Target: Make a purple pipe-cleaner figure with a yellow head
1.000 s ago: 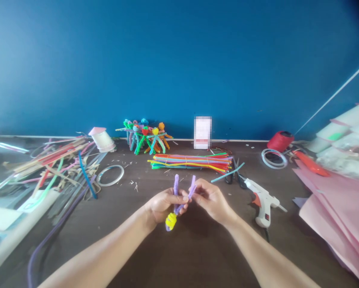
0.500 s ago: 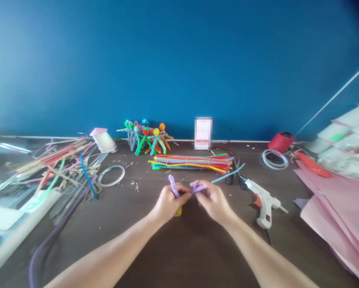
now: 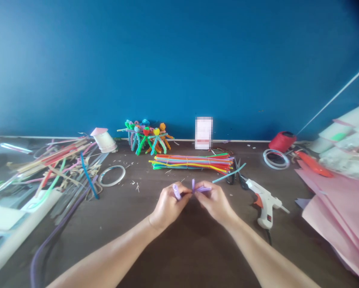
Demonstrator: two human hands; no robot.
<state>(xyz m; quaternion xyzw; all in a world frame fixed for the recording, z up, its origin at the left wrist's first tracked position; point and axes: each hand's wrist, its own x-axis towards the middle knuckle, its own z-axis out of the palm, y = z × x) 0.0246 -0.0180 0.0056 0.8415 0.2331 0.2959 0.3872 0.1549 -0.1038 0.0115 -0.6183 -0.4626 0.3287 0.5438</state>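
Note:
My left hand [image 3: 169, 204] and my right hand [image 3: 215, 202] meet over the middle of the dark table, both pinched on a purple pipe cleaner piece [image 3: 197, 188]. Its short purple ends stick out between the fingertips, one at my left thumb, one bent flat by my right fingers. The yellow bead part of the piece is hidden behind my left hand. A bundle of coloured pipe cleaners [image 3: 193, 162] lies just beyond my hands. Several finished pipe-cleaner figures [image 3: 146, 138] stand against the blue wall.
A white glue gun [image 3: 263, 200] and scissors [image 3: 236, 174] lie right of my hands. Tape rings [image 3: 111, 175] [image 3: 274, 158], a red thread spool [image 3: 282, 141], a pink-lidded cup [image 3: 103, 140], a strip pile [image 3: 56, 168] at left, pink paper sheets [image 3: 338, 216] at right.
The purple ends, upright a second ago, are now bent down and outward between my fingers. Both hands moved slightly away from me, and the yellow bead has gone out of sight.

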